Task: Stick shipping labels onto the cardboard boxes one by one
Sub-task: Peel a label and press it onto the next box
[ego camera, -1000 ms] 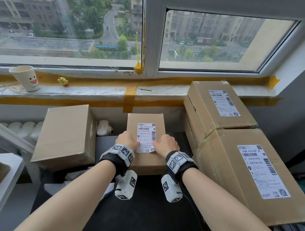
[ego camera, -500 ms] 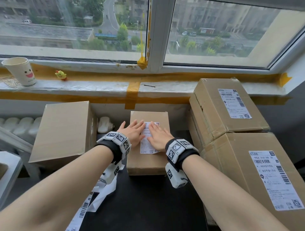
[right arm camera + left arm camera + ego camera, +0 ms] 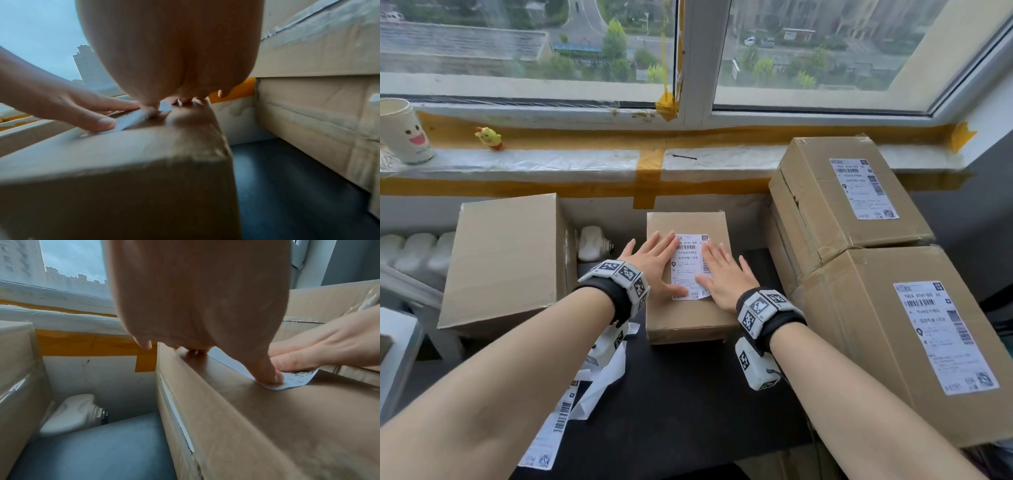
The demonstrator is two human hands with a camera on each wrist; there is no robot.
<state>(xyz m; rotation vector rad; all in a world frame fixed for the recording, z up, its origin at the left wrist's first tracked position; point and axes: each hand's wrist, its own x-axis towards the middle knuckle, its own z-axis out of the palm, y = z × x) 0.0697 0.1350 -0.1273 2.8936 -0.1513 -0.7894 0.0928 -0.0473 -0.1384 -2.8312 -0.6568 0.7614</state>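
On the label (image 3: 689, 266), flat fingers (image 3: 658, 244).

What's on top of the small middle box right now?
A white shipping label lies on the small box, with the left hand and right hand pressing flat on its side edges. Those edges are covered.

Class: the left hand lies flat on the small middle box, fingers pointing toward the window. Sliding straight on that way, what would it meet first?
Probably the wall under the windowsill, after the left hand leaves the box; depth unclear.
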